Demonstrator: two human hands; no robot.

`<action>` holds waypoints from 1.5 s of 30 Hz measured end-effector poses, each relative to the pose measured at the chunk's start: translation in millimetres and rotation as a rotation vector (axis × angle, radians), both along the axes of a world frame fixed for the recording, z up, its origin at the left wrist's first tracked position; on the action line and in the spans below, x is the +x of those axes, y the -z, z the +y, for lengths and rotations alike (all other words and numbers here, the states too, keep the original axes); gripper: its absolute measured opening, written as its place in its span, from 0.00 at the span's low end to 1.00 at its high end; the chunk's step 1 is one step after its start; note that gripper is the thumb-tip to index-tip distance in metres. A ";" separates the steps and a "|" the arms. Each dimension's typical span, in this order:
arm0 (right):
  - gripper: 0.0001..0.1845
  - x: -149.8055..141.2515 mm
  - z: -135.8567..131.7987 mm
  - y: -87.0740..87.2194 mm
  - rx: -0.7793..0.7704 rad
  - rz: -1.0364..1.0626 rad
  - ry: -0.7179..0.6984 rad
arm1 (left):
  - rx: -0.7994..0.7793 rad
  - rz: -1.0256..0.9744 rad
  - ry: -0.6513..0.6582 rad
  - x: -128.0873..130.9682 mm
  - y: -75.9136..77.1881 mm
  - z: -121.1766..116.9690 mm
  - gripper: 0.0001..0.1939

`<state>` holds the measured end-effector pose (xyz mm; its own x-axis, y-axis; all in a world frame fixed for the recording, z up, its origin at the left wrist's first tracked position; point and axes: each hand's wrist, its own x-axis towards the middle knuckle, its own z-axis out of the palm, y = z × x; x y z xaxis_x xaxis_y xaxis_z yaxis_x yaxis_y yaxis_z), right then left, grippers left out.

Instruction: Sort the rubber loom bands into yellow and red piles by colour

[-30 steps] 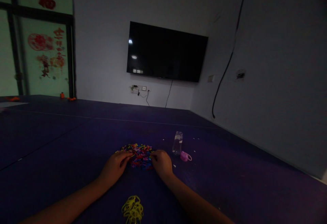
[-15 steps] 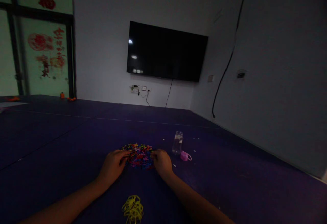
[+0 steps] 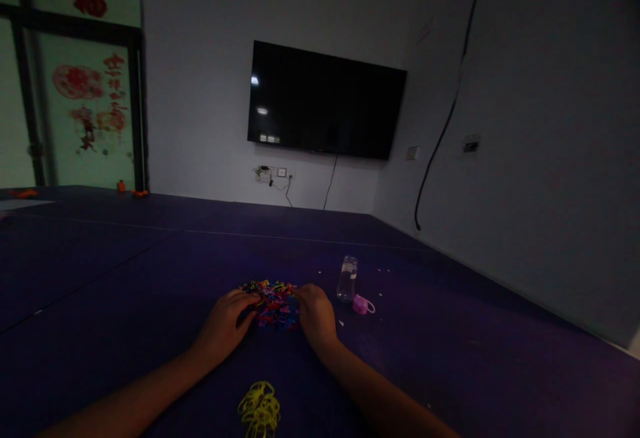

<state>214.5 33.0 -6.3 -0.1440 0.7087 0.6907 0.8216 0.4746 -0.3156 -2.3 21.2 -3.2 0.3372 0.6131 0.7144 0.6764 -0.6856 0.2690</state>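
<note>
A heap of small multicoloured rubber bands (image 3: 274,301) lies on the dark purple mat (image 3: 125,278). My left hand (image 3: 225,326) rests at the heap's left edge with its fingers curled into the bands. My right hand (image 3: 315,315) sits at the heap's right edge, fingers bent down onto the bands. What each hand's fingertips grip is too dim and small to name. A separate bunch of yellow rubber bands (image 3: 259,410) lies close in front of me, between my forearms.
A small clear bottle (image 3: 347,279) stands upright right of the heap, its pink cap (image 3: 361,305) lying beside it. A wall-mounted black TV (image 3: 325,101) and a hanging black cable (image 3: 443,125) are far off. Small orange objects (image 3: 131,189) lie by the glass door.
Both hands shifted slightly along the edges of the heap; the fingers keep working in the coloured bands. Bottle, cap and yellow bunch stay put.
</note>
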 end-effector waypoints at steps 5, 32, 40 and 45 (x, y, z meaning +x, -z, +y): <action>0.17 -12.7 -14.2 2.4 0.179 -0.156 -0.250 | 0.064 0.089 0.089 2.9 -6.7 -8.5 0.11; 0.15 -19.4 -33.1 -4.8 0.235 -0.366 -0.526 | -0.013 0.215 0.217 3.5 -8.7 -16.8 0.05; 0.16 -18.2 -30.6 -5.1 0.192 -0.312 -0.426 | -0.079 0.300 0.132 8.5 -13.4 -24.1 0.04; 0.15 -17.8 -30.9 -4.6 0.189 -0.321 -0.418 | -0.135 0.315 0.104 10.4 -17.3 -25.4 0.05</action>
